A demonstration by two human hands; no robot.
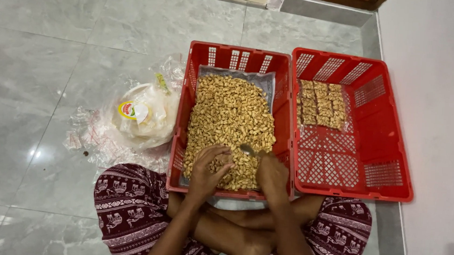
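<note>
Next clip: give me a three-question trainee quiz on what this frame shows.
1. True or false: the right hand holds a metal spoon over the loose snack pieces.
2. Which red crate holds the packed snack packets? A) the left crate B) the right crate C) neither
3. What lies on the floor to the left of the crates?

Key:
1. True. The left hand is also down in the pieces.
2. B, at its far end.
3. A heap of clear plastic bags.
</note>
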